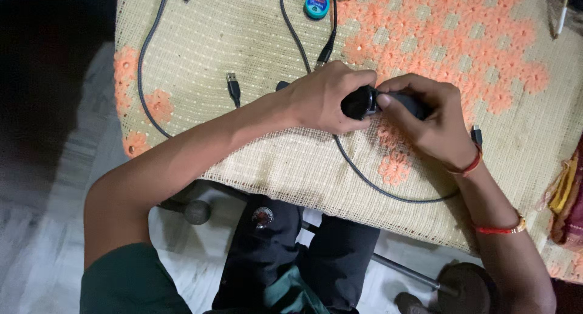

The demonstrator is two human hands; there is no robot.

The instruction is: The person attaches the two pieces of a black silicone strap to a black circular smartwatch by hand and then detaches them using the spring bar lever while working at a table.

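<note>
I have my left hand (322, 98) clamped around a small black device (359, 102), and my right hand (428, 116) pinches its other end right beside it. A dark cable (364, 177) runs under both wrists; I judge a snag could jerk the device loose. Beyond my left hand sits a small round teal tin (317, 5) with a colourful label.

small black device (359, 102) gripped on tablecloth

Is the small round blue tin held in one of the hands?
No, the round blue tin lies alone on the woven cloth, far from both hands, which hold a black device.
</note>
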